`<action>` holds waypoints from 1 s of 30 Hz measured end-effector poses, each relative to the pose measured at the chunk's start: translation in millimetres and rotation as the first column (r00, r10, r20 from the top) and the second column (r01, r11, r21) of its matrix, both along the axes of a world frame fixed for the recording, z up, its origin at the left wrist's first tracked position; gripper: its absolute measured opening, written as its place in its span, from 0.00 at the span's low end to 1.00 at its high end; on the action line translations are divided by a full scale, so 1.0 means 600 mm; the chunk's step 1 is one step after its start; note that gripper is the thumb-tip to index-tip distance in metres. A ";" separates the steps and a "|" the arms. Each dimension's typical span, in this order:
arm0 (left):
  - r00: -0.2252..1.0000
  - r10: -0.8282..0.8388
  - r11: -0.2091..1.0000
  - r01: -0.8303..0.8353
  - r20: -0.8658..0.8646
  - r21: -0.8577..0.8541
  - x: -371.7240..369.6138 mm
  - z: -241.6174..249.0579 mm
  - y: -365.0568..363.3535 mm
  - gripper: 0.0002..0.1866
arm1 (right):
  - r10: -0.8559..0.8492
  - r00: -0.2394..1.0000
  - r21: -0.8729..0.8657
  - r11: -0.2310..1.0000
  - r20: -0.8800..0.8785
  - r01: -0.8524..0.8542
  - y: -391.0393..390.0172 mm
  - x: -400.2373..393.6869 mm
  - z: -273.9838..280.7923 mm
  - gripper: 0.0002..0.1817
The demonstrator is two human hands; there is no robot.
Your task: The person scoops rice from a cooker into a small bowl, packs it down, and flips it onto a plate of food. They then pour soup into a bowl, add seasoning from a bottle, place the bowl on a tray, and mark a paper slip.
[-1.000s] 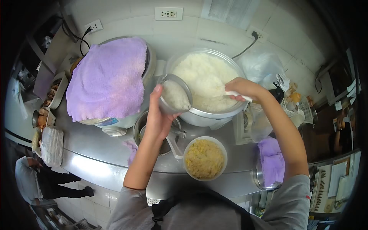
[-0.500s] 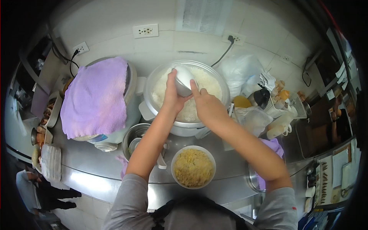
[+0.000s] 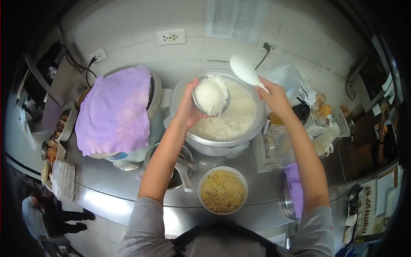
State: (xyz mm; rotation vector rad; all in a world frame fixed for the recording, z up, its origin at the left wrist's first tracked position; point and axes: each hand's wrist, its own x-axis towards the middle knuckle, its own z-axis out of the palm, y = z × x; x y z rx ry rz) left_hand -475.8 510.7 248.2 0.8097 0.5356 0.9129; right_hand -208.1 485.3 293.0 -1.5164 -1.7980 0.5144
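My left hand (image 3: 191, 103) is closed round a small metal bowl (image 3: 228, 103) heaped with white rice (image 3: 209, 95), tilted so its mouth faces me. Below it stands the open rice cooker (image 3: 201, 139), with a bed of cooked rice (image 3: 231, 124) inside. To the right, my right hand (image 3: 274, 96) grips the handle of a white rice paddle (image 3: 244, 70), its blade raised above the cooker's far right rim. A round white bowl (image 3: 245, 192) of yellow fried rice (image 3: 222, 190) sits on the counter in front of me.
A purple towel (image 3: 113, 111) covers a second cooker at left. Beside the open cooker lies a metal pot (image 3: 186, 152) with a white-handled utensil (image 3: 185, 175). Clear plastic containers (image 3: 278, 150) and a white basket (image 3: 314, 126) stand at right. Another person (image 3: 51, 214) is at far left.
The paddle has come away from the metal bowl, up and to the right with my right hand. My left hand has turned the bowl, so its rice now shows.
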 end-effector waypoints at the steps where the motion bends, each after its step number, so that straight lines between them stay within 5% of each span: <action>1: 0.998 -0.063 0.998 0.063 -0.020 0.010 0.002 0.002 0.002 0.41 | -0.009 0.999 -0.061 0.998 -0.036 0.006 0.016 0.006 -0.018 0.26; 2: 0.999 -0.041 0.999 0.041 -0.024 0.004 0.009 0.003 0.004 0.40 | 0.026 0.997 -0.042 0.999 -0.066 -0.029 0.025 0.003 -0.044 0.26; 6: 0.997 0.064 0.997 -0.066 -0.047 -0.044 0.014 -0.008 0.005 0.38 | 0.048 0.962 0.351 0.925 0.269 -0.144 -0.052 -0.061 -0.045 0.28; 9: 0.996 0.075 0.996 -0.076 -0.041 -0.038 0.010 -0.004 0.010 0.38 | 0.037 0.924 0.215 0.968 0.381 -0.127 -0.085 -0.076 -0.055 0.29; 15: 0.999 0.031 0.995 -0.030 0.017 -0.093 0.010 -0.007 0.005 0.39 | 0.056 0.974 0.381 0.914 0.222 -0.139 -0.061 -0.051 -0.015 0.31; 18: 0.999 0.045 0.992 -0.043 0.011 -0.119 0.014 -0.004 0.002 0.39 | 0.118 0.879 0.182 0.958 0.463 -0.224 -0.072 -0.062 -0.018 0.30; 24: 0.983 -0.007 0.968 0.052 0.181 -0.246 0.008 -0.022 0.000 0.41 | 0.138 0.964 0.306 0.930 0.226 -0.205 -0.089 -0.063 0.012 0.26; 27: 0.988 -0.003 0.962 0.044 0.152 -0.271 0.005 -0.014 -0.005 0.43 | 0.075 0.865 0.446 0.833 0.496 -0.328 -0.089 -0.070 -0.013 0.25; 30: 0.994 -0.034 0.966 0.058 0.100 -0.253 0.003 -0.009 -0.002 0.44 | 0.146 0.962 0.248 0.947 0.229 -0.203 -0.094 -0.080 -0.023 0.23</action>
